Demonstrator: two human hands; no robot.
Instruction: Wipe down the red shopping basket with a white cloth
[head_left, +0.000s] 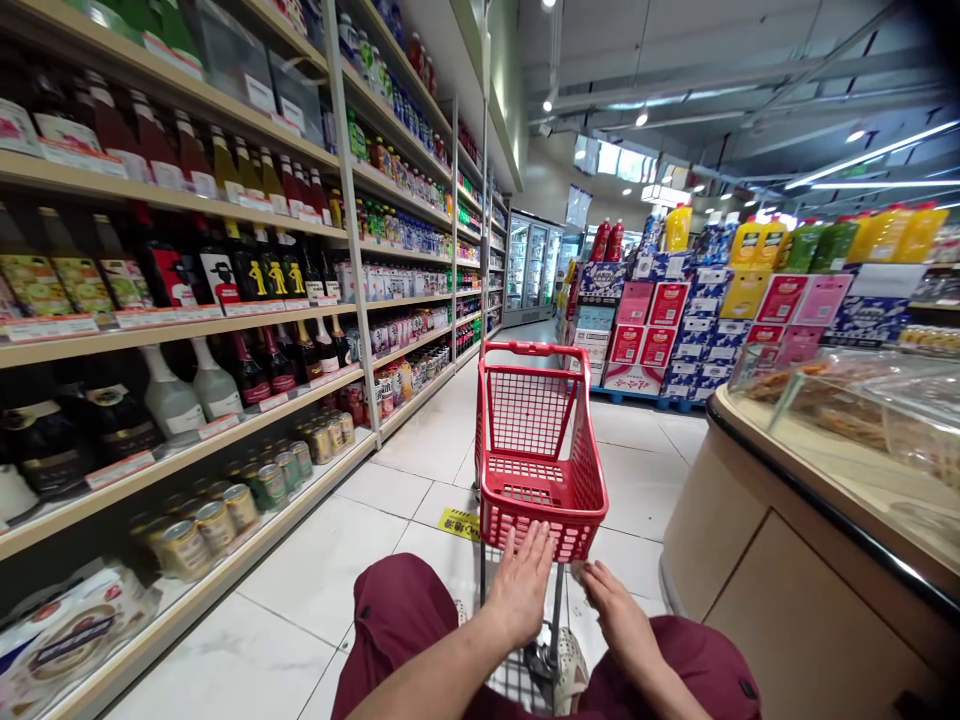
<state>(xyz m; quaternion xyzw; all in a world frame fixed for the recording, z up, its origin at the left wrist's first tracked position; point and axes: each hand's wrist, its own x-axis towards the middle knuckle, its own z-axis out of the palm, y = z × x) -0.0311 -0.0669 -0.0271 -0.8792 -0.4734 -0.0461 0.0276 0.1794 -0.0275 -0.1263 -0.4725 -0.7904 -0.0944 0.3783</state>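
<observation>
At the near wall of the red cart [544, 507], between maroon-clad knees [397, 615], the left hand [520, 580] and right hand [621, 612] reach forward — each grip unclosed, fingers extended.

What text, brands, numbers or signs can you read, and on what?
"小心地滑", apparently: yellow floor sticker, upside down, partly hidden by the red cart.
Too small or blurred to read: shelf price tags, bottle labels, can labels, printed cartons, bottom-left white package.
</observation>
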